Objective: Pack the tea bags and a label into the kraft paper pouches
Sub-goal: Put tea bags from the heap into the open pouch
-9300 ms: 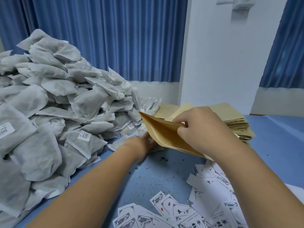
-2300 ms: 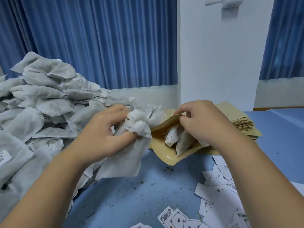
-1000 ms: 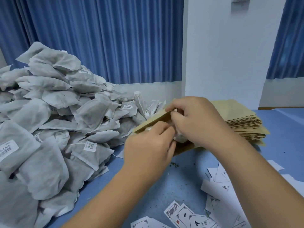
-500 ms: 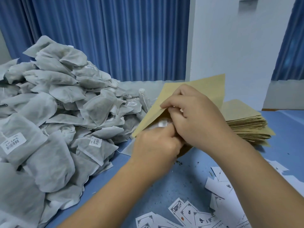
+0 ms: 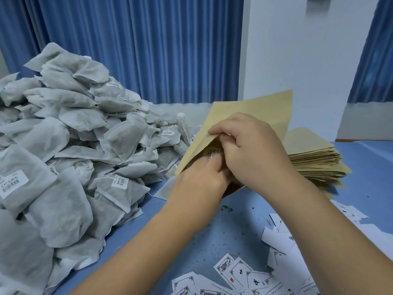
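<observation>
both bare forearms reach in, the left from 7 o'clock, the right from 4 o'clock, and the hands touch near the middle. the right hand [image 5: 253,150] sits on top, thumb and curled fingers pinching the edge of the pouch [image 5: 255,105]. the left hand [image 5: 200,184] lies just below, fingers bent, tips hidden in the pouch mouth.

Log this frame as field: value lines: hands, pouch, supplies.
left hand: fingers inside pouch, at a tea bag; grip hidden
right hand: pinches pouch edge, holding the mouth open
tea bag pile: left side of table
pouch stack: behind right hand
labels: loose on table, nearest camera
</observation>
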`<act>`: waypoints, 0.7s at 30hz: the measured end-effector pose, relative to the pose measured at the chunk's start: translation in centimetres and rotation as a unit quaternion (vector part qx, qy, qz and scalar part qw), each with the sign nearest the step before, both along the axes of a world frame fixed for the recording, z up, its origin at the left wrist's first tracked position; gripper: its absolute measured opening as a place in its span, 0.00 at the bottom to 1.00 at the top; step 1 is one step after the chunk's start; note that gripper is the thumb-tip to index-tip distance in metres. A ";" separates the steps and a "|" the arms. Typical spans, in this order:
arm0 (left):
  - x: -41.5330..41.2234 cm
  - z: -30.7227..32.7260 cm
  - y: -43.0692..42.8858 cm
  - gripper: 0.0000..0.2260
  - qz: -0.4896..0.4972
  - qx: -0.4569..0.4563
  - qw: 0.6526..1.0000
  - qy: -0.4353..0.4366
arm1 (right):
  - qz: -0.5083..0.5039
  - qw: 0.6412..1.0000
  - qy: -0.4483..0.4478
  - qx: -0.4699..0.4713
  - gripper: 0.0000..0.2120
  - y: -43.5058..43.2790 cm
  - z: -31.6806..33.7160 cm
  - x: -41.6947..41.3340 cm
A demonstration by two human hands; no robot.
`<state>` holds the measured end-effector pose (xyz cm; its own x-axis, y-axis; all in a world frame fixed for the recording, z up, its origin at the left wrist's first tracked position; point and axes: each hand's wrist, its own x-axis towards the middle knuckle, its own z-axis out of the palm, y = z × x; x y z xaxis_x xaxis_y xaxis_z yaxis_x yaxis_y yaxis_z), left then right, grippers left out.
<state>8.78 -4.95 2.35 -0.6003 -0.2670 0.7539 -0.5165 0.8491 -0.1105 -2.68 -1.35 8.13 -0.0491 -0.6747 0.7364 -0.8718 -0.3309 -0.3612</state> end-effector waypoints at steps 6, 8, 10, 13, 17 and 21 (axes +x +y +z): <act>0.5 0.6 -0.6 0.27 -0.086 0.157 0.981 -0.071 | -0.057 0.998 -0.021 -0.030 0.14 -0.8 -0.7 -2.1; 0.9 0.8 -0.9 0.24 -0.060 0.132 0.989 -0.010 | -0.052 0.997 -0.035 -0.049 0.13 -0.8 -0.5 -2.7; 1.2 1.0 -1.3 0.23 0.010 0.110 0.992 0.067 | -0.047 0.997 -0.045 -0.050 0.13 -0.9 -0.2 -3.3; 1.8 1.2 -1.5 0.23 0.051 0.136 0.977 0.155 | -0.041 0.999 -0.030 -0.019 0.13 -0.9 0.0 -3.6; 2.2 1.1 -1.8 0.21 0.061 0.059 0.980 0.179 | -0.057 0.998 -0.002 0.010 0.14 -1.0 -0.1 -3.9; 3.4 1.2 -2.8 0.29 -0.054 0.210 0.967 0.131 | -0.065 0.998 -0.019 0.017 0.14 -0.9 0.0 -4.5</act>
<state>12.18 -7.75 3.58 -0.4451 -0.5296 0.7221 -0.3866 0.8410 0.3785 -7.15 -2.25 8.15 -0.1662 -0.6859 0.7085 -0.8917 -0.2022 -0.4049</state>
